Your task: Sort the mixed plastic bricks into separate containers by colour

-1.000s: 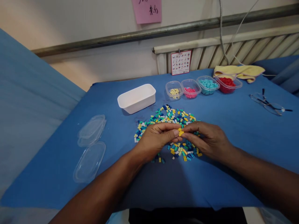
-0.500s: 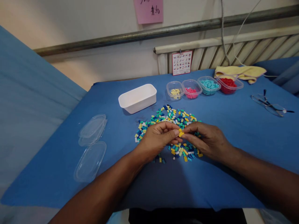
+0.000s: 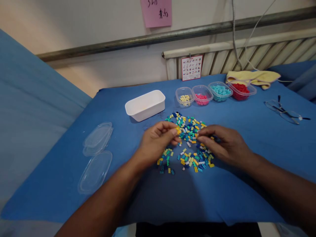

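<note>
Bricks (image 3: 189, 141), small and multicoloured, lie in a loose heap at the middle of the blue table (image 3: 247, 131), between both hands. Head view: the left hand (image 3: 155, 143) pinches a yellow brick (image 3: 178, 131) between thumb and fingertips; the right hand (image 3: 225, 144) rests fingertips together on the heap. Judged light, rigid and smooth, easily scattered, each piece is best nipped across its short sides. A pink note (image 3: 156, 12) carries handwriting, illegible; the printed card (image 3: 192, 67) likewise.

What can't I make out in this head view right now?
- Left hand: a yellow brick at the fingertips, blurred; the grip on it is unclear.
- Right hand: fingers hide whatever it touches in the brick pile.
- Pink note: cut off by the top edge.
</note>
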`<state>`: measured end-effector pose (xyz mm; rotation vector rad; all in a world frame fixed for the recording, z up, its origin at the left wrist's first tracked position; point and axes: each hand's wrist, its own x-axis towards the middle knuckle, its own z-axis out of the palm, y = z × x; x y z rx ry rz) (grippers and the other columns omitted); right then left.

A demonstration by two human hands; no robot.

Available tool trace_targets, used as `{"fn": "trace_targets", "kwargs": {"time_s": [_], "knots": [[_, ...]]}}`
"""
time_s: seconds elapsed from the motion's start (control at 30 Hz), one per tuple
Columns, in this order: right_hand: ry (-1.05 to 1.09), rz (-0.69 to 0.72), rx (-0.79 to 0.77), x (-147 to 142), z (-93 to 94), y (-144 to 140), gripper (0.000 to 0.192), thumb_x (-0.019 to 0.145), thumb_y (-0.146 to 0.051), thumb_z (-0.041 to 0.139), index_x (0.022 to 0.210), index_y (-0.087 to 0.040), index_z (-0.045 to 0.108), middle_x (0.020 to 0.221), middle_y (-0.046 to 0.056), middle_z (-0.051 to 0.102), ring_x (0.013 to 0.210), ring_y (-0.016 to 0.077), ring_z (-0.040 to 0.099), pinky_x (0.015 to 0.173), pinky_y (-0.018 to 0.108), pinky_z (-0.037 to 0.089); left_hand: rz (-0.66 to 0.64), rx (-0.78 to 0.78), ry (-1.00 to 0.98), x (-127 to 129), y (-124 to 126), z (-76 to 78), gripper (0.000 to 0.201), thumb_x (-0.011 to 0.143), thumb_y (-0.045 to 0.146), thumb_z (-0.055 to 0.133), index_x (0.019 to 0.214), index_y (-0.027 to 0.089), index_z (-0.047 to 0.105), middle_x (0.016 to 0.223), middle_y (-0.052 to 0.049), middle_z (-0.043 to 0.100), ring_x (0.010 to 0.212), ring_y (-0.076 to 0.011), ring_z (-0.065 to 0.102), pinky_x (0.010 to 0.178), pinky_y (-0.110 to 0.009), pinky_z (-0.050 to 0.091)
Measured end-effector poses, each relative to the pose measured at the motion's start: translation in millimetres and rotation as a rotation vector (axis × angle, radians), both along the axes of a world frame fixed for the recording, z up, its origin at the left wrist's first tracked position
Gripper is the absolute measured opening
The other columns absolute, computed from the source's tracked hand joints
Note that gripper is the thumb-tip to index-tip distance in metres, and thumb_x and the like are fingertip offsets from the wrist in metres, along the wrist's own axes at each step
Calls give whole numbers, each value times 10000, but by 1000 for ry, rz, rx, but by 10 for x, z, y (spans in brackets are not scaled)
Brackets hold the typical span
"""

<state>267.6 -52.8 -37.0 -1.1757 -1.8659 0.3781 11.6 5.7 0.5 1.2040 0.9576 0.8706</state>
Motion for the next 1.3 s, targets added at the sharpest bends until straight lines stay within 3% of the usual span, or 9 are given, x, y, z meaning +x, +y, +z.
{"fn": "trace_targets", "kwargs": {"time_s": [0.13, 0.23, 0.37, 0.5, 0.87, 1.03, 1.13, 1.2, 1.3], "knots": [[63, -307, -47, 324, -35, 180, 154, 1016, -385, 729, 1051, -254, 801, 946, 33, 828, 814, 206, 763, 757, 328, 588, 370, 165, -19, -363, 372, 58, 398, 732, 363, 998, 976, 166, 752, 826, -12, 788, 732, -115, 762, 719, -204, 614], [156, -446, -152, 510, -94, 335, 215, 1000, -443, 719, 997, -240, 791, 874, 42, 810, 755, 206, 735, 717, 335, 570, 538, 222, -48, -639, 619, 55, 429, 661, 317, 1024, 959, 172, 752, 892, -16, 785, 814, -135, 782, 828, -254, 647], [179, -436, -310, 583, -162, 432, 265, 985, -487, 717, 998, -228, 774, 804, 35, 783, 659, 189, 670, 620, 316, 511, 676, 369, 68, -878, 787, 28, 344, 719, 296, 973, 976, 171, 782, 953, -42, 800, 860, -155, 781, 915, -324, 655], [118, -385, -347, 571, -168, 416, 276, 973, -488, 729, 1006, -219, 780, 855, 52, 805, 709, 200, 686, 669, 324, 524, 736, 521, 307, -964, 798, 16, 285, 771, 301, 919, 1015, 176, 842, 975, -54, 825, 874, -167, 758, 896, -320, 631], [66, -395, -368, 571, -172, 392, 317, 929, -517, 731, 1013, -218, 793, 878, 74, 830, 755, 228, 719, 707, 349, 527, 626, 829, 657, -1060, 779, -69, 168, 944, 247, 739, 1072, 222, 846, 1131, -75, 808, 1061, -210, 746, 1017, -359, 588], [56, -394, -374, 568, -164, 392, 356, 899, -561, 732, 990, -223, 798, 875, 64, 831, 750, 236, 721, 698, 355, 531, 616, 863, 600, -1071, 764, -74, 299, 960, 213, 706, 1242, 247, 798, 1424, -101, 707, 1047, -190, 763, 978, -351, 605], [41, -396, -386, 583, -166, 390, 338, 905, -546, 731, 989, -226, 801, 870, 60, 827, 745, 230, 715, 695, 350, 529, 621, 875, 632, -1021, 689, -2, 237, 971, 253, 715, 1185, 236, 815, 1275, -87, 753, 1009, -195, 740, 928, -336, 592], [32, -384, -383, 598, -177, 389, 334, 923, -545, 729, 1001, -228, 800, 881, 65, 830, 754, 231, 717, 708, 352, 532, 516, 848, 672, -978, 610, 69, 175, 971, 284, 724, 1099, 231, 831, 1084, -60, 781, 935, -194, 719, 877, -327, 575], [11, -384, -380, 608, -186, 394, 341, 929, -552, 728, 1009, -228, 799, 894, 67, 830, 770, 236, 722, 723, 359, 528, 127, 776, 702, -919, 467, 183, 135, 967, 290, 726, 1024, 231, 834, 992, -45, 790, 898, -188, 716, 857, -314, 558]]}}
